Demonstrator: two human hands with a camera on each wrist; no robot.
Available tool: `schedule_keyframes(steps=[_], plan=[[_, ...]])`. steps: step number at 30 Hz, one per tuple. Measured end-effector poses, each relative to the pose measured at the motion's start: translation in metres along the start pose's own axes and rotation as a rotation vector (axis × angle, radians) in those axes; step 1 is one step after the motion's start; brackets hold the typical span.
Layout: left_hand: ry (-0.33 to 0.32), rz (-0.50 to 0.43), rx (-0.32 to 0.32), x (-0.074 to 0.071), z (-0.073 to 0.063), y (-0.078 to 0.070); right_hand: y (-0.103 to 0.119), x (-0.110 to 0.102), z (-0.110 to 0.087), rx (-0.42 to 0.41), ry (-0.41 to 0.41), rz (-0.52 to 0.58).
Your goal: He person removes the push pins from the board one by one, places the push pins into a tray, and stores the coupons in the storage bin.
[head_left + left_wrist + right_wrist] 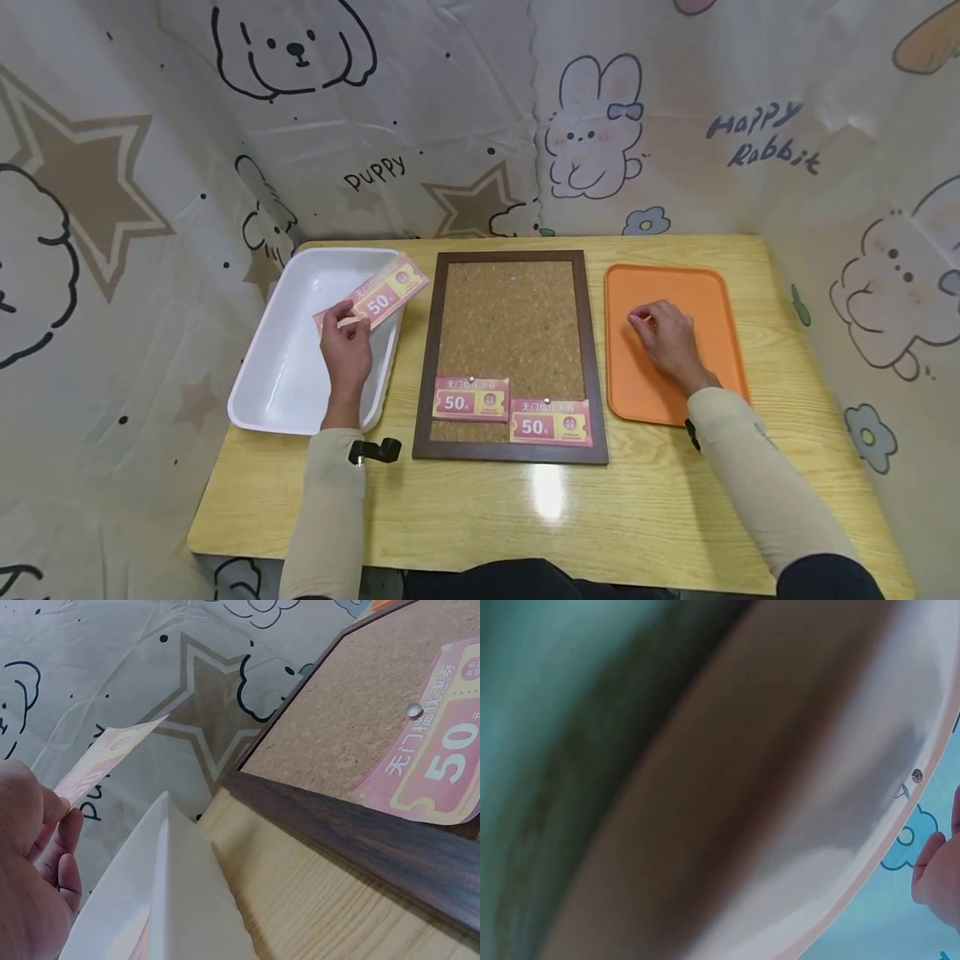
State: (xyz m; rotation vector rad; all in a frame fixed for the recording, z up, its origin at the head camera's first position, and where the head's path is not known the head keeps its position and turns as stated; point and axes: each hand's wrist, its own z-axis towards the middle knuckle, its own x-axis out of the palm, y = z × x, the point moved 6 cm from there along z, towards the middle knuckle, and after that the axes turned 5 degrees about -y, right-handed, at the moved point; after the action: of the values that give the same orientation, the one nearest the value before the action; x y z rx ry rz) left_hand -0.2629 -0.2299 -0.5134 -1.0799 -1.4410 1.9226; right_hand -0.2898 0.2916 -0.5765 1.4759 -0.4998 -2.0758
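In the head view my left hand [347, 358] pinches a pink and yellow coupon [386, 292] marked 50 by its near end. The coupon tilts up over the right side of the white tub [258, 367]. My right hand [667, 342] is over the orange tray [675, 406], fingers bent and thumb close to the index finger; I cannot tell whether anything is between them. The right wrist view shows a small round metal tack [917, 775] near the tray's rim, apart from the fingertips. Between the hands lies a framed cork board [510, 325].
Two coupons, a left one [471, 400] and a right one [551, 423], are pinned side by side along the board's lower edge, each with a silver tack at its top. All stands on a light wooden table [465, 517], with patterned cloth [480, 108] around it.
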Motion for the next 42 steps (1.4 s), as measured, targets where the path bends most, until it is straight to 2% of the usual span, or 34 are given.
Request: schedule_keyframes(steps=[10,18,24,33,42], plan=[[-0.066,0.035,-0.063,-0.01,0.005,0.01,-0.003,0.0,0.0,0.014,-0.001,-0.029],[-0.088,0.055,-0.066,-0.014,0.008,0.012,-0.005,0.001,-0.001,0.014,-0.005,-0.036],[-0.098,0.079,-0.105,-0.018,0.009,0.016,-0.007,0.002,-0.003,0.008,-0.019,-0.04],[-0.117,0.081,-0.124,-0.024,0.013,0.024,-0.008,0.003,-0.004,0.002,-0.023,-0.051],[-0.131,0.109,-0.145,-0.03,0.017,0.027,-0.01,0.002,-0.003,0.053,0.02,-0.072]])
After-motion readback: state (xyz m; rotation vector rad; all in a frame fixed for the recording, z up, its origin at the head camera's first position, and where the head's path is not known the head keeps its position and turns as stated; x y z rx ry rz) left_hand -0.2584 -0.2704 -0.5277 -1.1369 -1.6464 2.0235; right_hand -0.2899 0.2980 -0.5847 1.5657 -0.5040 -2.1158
